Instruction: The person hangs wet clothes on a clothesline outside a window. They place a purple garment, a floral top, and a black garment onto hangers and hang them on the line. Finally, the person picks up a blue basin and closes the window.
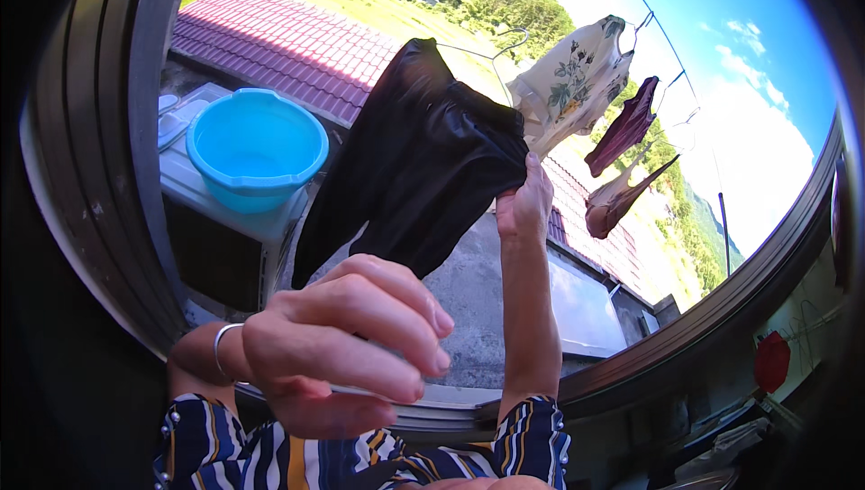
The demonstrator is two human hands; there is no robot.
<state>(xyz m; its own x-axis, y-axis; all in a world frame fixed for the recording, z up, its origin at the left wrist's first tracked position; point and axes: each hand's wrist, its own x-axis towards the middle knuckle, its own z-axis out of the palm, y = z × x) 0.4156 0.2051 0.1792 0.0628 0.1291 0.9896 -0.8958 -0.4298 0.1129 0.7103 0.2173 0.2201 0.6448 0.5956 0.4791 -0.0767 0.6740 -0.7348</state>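
Observation:
Black trousers (412, 172) with a gathered waistband hang in front of me, just outside a window opening. My right hand (527, 196) grips them near one end of the waistband, arm stretched out. Behind the waistband shows a wire clothes hanger (497, 61); one end of it meets the trousers, and its hook touches no line that I can see. Close to the camera, my left hand (344, 341) is raised with curved fingers and nothing in it. A silver bangle (217, 355) circles that wrist.
A blue plastic basin (253, 139) stands on a white surface (223, 203) at left, beside pale slippers (179, 118). A floral top (571, 81) and a maroon garment (625, 125) hang on a line (665, 34). The dark window frame (676, 348) curves around the opening.

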